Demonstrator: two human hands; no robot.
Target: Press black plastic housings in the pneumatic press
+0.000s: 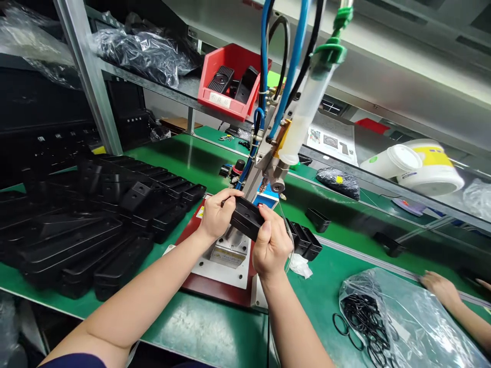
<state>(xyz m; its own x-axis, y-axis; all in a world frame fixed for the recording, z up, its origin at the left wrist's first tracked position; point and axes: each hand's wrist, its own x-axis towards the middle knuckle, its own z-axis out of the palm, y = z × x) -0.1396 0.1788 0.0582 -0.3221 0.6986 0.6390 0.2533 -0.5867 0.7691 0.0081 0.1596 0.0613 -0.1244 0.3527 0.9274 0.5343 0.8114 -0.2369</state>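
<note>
Between my two hands is a black rectangular plastic housing, held up in front of the dispensing machine. My left hand pinches its left end with thumb and fingers. The opposite end is gripped by my right hand, the thumb lying along its edge. Just above the housing hangs the machine's nozzle head, fed by a clear syringe with a green cap. The machine's metal base stands below on a dark red plate. The underside of the housing is hidden from me.
Many black housings lie piled at left; several more stand right of the machine. A plastic bag holds black rubber rings. A red bin sits on the shelf. A co-worker's hand is at far right.
</note>
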